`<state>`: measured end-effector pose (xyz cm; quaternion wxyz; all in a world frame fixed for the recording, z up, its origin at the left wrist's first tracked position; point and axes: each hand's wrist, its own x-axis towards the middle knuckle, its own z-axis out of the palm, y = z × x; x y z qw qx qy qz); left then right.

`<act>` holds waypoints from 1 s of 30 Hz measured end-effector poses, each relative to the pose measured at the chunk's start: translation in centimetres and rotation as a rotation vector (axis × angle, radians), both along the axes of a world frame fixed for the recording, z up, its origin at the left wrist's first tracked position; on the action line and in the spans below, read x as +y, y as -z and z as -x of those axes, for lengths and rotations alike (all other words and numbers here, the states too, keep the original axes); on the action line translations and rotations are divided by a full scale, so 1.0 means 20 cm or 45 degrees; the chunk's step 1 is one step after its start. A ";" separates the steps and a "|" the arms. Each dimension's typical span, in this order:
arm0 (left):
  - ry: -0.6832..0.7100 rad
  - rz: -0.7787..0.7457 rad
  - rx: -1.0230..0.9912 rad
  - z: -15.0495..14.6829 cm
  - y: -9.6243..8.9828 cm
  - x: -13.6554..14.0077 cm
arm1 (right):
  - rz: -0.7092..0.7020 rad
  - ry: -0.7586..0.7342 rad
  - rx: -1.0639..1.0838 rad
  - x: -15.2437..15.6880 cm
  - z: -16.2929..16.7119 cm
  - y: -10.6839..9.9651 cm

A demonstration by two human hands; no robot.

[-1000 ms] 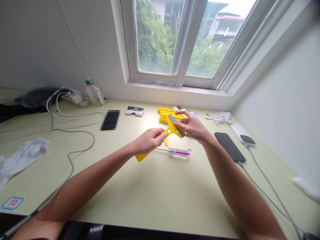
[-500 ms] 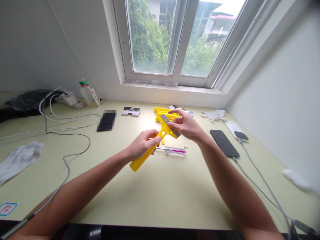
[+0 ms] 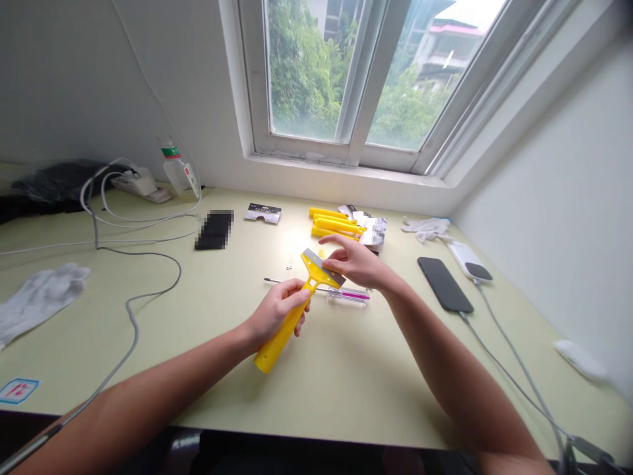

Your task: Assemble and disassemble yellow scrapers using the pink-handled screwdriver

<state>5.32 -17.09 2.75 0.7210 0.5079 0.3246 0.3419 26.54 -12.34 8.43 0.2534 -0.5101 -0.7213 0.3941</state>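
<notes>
My left hand is wrapped round the yellow handle of a scraper, which tilts up and away to the right. Across the scraper's wide head lies a flat grey metal blade with holes in it. My right hand pinches this blade from the right with thumb and fingers; the fingertips are partly hidden. On the table behind the scraper rests a screwdriver with a clear and magenta handle, its shaft partly covered by my left hand. Tiny metal pieces lie left of the scraper head.
Several yellow handles and packets lie toward the window. A card package and a pixelated dark item are further left. Phone, cables, white gloves and a bottle surround the work area.
Both hands have moved slightly down and left with the scraper, which stands steeper. The tiny metal pieces and the screwdriver's tip now show. The whole view has shifted a little.
</notes>
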 end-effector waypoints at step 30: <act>-0.070 0.040 0.068 0.03 0.05 0.01 | 0.170 -0.170 -0.985 0.06 -0.38 0.12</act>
